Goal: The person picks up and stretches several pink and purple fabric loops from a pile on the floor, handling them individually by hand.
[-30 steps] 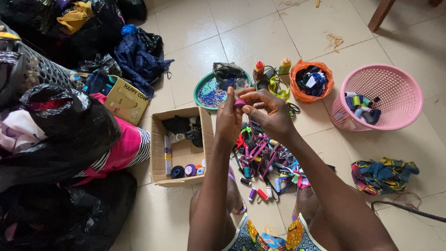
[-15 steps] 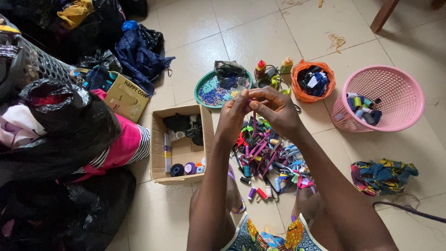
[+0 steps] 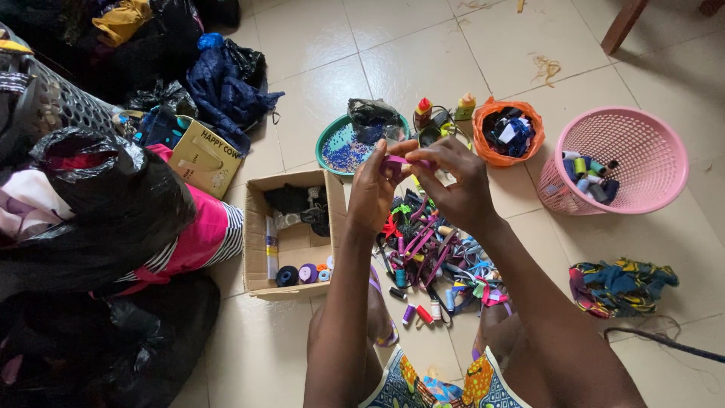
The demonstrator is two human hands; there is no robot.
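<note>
The floor (image 3: 302, 45) was laid with large, square, cream-coloured glazed tiles, their thin grey grout lines running slantwise across the frame. Soft, even daylight fell on it, and the tiles gave back a faint sheen with only pale shadows. At the upper right of the frame a reddish-brown wooden furniture leg (image 3: 624, 24) stood on the tiles, and its shadow darkened the corner beside it. A few scraps of straw-coloured fibre (image 3: 547, 69) lay loose on the bare tiles in the upper middle. No wall or window came into view.
</note>
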